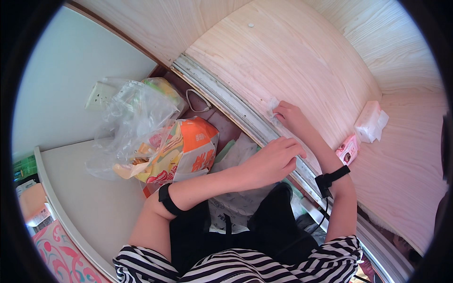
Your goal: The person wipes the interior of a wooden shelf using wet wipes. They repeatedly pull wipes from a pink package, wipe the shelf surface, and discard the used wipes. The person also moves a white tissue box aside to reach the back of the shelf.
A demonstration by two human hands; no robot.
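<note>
My right hand (291, 116) reaches onto the light wood-grain cabinet floor (297, 67). Its fingers pinch a crumpled white tissue or wipe (272, 108), pressed against the board just beyond the metal sliding-door track (226, 95). My left hand (277, 159) hovers at the near side of that track, fingers loosely bent and thumb apart. Nothing shows in it, though its palm faces away from me. Along the track, dark grime and small specks are visible. A small smudge lies on the wood close to the tissue.
A soft tissue pack (368, 122) and a pink wipes packet (348, 148) sit at the cabinet's right. To my left are an orange-and-yellow printed bag (187, 148), a clear plastic bag (134, 106), a wall socket (99, 95) and a pale cabinet top (88, 191). A white cable (193, 102) lies behind.
</note>
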